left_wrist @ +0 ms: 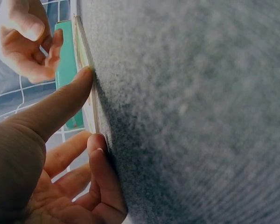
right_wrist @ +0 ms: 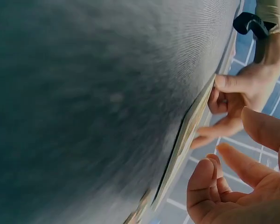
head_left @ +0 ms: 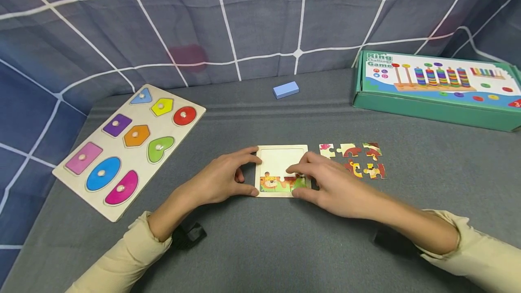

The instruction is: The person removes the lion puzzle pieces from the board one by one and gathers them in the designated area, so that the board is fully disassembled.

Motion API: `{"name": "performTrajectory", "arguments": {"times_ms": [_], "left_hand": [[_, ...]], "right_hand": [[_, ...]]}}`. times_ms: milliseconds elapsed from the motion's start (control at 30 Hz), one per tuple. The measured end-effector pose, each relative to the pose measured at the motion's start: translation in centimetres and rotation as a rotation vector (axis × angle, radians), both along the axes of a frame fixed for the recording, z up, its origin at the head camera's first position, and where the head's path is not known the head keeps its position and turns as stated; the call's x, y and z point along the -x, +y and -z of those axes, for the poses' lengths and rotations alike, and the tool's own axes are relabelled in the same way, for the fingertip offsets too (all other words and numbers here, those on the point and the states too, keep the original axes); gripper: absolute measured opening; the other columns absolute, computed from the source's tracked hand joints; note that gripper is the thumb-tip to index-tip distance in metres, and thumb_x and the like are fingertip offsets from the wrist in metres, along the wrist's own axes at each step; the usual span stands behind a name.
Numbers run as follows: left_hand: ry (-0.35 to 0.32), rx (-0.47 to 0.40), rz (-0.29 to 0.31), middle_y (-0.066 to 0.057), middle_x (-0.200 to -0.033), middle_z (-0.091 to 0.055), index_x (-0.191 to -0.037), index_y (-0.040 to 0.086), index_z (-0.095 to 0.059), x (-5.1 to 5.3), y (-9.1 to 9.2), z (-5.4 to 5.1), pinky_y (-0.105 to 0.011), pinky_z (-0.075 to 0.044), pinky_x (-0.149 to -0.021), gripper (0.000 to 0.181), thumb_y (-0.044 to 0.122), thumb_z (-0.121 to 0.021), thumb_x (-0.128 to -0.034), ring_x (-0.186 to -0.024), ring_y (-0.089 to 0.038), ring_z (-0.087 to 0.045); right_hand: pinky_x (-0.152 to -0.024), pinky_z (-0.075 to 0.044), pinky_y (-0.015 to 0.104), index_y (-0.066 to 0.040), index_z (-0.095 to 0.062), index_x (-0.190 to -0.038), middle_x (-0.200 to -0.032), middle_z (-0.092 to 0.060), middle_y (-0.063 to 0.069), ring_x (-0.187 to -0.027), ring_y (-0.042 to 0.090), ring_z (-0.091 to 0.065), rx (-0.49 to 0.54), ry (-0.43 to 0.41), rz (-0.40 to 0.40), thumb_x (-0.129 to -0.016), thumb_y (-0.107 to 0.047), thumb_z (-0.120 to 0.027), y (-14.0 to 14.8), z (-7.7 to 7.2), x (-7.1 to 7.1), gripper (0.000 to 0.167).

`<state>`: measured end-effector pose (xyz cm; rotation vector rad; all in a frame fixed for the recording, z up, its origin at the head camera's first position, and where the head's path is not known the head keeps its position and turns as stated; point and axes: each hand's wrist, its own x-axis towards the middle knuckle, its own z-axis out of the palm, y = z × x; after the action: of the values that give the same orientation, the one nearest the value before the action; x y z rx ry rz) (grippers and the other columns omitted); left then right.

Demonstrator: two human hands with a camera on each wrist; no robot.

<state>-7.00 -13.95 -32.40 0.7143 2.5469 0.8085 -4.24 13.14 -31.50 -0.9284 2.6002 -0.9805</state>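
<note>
As our L hand point(head_left: 224, 175) steadies the tray point(head_left: 277, 159) w/ thumb & index spread along its left edge, our R hand point(head_left: 331, 186) hovers over the right part, thumb & fingers parted, nothing visible betw. them. We see the tray flat on the gray cloth point(head_left: 264, 243), mid-table, w/ fitted pcs point(head_left: 268, 184) along the near side & bare floor beyond. To its right lie the loose pcs point(head_left: 349, 150), five in view, apart from one another, one partly behind our R hand.

We judge the tray thin, stiff & light, prob. wood; a sideways push could skid it on the cloth, so we'd hold it by the rim, near the corners, w/ light pressure. Loose pcs look rigid & v. light, w/ smooth printed faces that may slip under dry fingertips; narrow necks are prob. the weak spot. We'd pinch each by two opp. straight edges, clear of the knobs, & tip one side up first, as they lie flat w/ little edge to grab.
</note>
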Motion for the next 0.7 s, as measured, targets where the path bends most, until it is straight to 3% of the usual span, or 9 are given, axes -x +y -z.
{"name": "performTrajectory", "arguments": {"times_ms": [267, 700], "left_hand": [[0.015, 0.0, 0.013, -0.005, -0.149, -0.044, -0.13, 0.01, -0.062, 0.0, 0.0, 0.0, -0.03, -0.045, -0.074, 0.061, 0.026, -0.087, -0.0768, -0.068, -0.004, -0.055], [0.027, -0.012, 0.024, -0.004, -0.149, -0.045, -0.131, 0.009, -0.06, 0.0, -0.2, 0.1, -0.03, -0.045, -0.075, 0.062, 0.027, -0.086, -0.0781, -0.07, -0.003, -0.055]], "right_hand": [[-0.065, -0.04, 0.029, -0.006, -0.065, -0.126, -0.095, -0.055, -0.002, -0.076, 0.012, -0.047, -0.038, -0.031, -0.065, -0.088, -0.02, -0.075, -3.1, 0.3, 1.0, 0.042], [-0.064, -0.037, 0.028, -0.003, -0.065, -0.123, -0.087, -0.051, -0.001, -0.072, 0.012, -0.044, -0.129, -0.128, -0.079, -0.086, -0.021, -0.077, -4.9, 0.4, 1.8, 0.043]]}}
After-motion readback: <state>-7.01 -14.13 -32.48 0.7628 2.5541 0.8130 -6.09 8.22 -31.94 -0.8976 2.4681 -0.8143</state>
